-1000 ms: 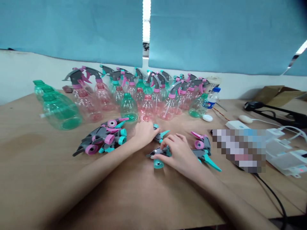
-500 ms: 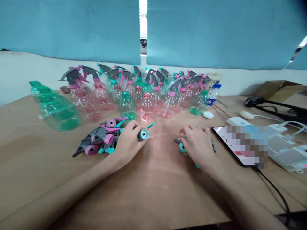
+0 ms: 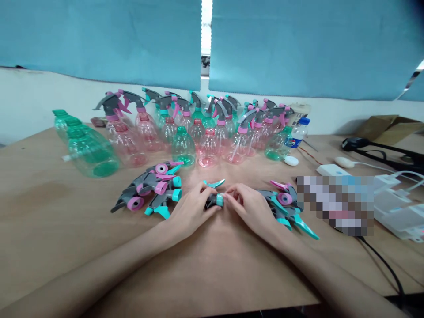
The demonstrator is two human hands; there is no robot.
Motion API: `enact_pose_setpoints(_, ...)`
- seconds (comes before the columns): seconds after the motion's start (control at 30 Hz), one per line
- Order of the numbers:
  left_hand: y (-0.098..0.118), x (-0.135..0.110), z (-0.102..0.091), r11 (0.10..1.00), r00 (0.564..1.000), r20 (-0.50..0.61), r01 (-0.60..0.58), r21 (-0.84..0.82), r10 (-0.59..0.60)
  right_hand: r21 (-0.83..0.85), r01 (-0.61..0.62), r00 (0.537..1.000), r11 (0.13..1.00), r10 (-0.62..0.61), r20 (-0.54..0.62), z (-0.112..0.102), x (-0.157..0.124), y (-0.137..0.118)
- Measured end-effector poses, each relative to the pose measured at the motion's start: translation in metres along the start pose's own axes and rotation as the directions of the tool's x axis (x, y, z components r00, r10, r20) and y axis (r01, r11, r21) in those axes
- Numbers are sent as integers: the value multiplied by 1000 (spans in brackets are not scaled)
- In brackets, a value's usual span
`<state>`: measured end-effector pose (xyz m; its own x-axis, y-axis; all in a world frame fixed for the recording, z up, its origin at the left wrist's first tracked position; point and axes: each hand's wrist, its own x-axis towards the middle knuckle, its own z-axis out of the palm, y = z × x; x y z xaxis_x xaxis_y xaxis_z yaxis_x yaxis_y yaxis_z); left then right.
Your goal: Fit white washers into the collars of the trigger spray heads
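My left hand (image 3: 190,211) is closed around a grey spray-trigger head (image 3: 213,199) with a teal collar and teal lever, low over the wooden table (image 3: 49,212). Fingertips of my right hand (image 3: 251,207) pinch the teal collar end of the same head. A pile of loose grey trigger heads (image 3: 149,192) with pink and teal collars lies just left of my left hand. A second, smaller pile of trigger heads (image 3: 285,207) lies by my right wrist.
Several pink and green spray bottles (image 3: 205,132) stand in a cluster at the back, some capped. Green bottles (image 3: 88,150) lie on their sides at left. A phone (image 3: 334,203), white boxes (image 3: 397,207), cables and a small water bottle (image 3: 296,134) are at right.
My right hand left the right pile and came in to the middle. My left hand turned the trigger head down, and both hands now meet on it.
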<state>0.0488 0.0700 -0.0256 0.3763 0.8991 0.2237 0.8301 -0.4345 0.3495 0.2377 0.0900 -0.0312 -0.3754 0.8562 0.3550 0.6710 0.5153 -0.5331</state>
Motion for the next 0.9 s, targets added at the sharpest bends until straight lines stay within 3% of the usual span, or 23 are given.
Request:
enact_pose_setpoints(0.27,4,1,7,999,1000,-9,-11,43,12,96,53,999,994,-52,-12,4,1,1)
enact_pose_setpoints(0.57,9,-6,1,967,984,-180,-53,-251,8,77,1,981,997,14,-192,-1,12,26)
enact_pose_setpoints(0.77,14,-7,-2,938,975,-222,-59,-342,-20,217,121,963,969,-62,-263,-4,-1,3)
enact_pose_setpoints(0.9,12,-6,-2,928,970,-239,-46,-369,-47,274,150,983,950,-114,-144,-4,-12,-12)
